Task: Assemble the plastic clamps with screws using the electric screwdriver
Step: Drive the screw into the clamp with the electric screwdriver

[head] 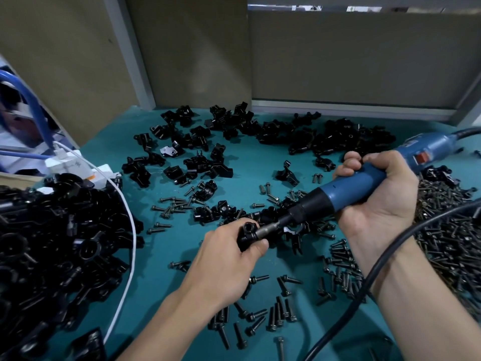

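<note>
Just below the middle of the counter [161, 256], the left hand [229, 259] curls tightly round a black plastic clamp [247, 230], likely bracing it against the driver's twist. The right hand [377, 194], palm up, wraps the blue electric screwdriver [346, 188], which slants in from two o'clock so that its bit [270, 227] meets the clamp. Loose screws [341, 256] lie at four o'clock.

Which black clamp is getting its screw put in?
The black clamp gripped in the left hand, with the blue screwdriver tip pressed into it. All the other clamps lie loose on the green table.
</note>
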### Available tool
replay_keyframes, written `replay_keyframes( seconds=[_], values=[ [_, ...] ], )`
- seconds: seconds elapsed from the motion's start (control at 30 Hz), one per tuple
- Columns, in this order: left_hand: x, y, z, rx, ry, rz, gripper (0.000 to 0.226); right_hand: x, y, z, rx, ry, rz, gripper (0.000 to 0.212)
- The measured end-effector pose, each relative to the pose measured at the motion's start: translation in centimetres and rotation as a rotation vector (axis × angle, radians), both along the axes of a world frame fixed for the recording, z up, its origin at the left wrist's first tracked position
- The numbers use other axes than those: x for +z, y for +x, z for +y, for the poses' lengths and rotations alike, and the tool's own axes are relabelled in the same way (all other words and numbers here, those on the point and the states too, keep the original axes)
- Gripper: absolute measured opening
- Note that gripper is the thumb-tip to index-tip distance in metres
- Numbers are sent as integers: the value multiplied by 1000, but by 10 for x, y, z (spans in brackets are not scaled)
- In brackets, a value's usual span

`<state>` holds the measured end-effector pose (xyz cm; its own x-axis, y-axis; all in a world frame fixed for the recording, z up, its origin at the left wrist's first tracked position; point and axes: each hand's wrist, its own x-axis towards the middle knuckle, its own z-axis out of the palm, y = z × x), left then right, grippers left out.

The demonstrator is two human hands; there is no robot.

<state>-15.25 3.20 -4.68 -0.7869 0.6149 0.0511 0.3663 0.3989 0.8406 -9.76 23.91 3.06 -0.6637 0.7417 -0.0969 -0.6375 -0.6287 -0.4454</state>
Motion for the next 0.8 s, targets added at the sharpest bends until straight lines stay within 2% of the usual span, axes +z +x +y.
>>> replay_keyframes(
  seconds=[0.17, 0.43, 0.8],
  values=[
    [-3, -2, 2, 18, 21, -58, 12, -4, 0, 0, -5, -64, 1, 15],
    [-2, -9, 8, 46, 40, 1, 12, 5, 6, 6, -23, 7, 25, 13],
    [-4, -4, 5, -27, 63, -57, 9, 3, 4, 1, -13, 22, 43, 11]
  ],
)
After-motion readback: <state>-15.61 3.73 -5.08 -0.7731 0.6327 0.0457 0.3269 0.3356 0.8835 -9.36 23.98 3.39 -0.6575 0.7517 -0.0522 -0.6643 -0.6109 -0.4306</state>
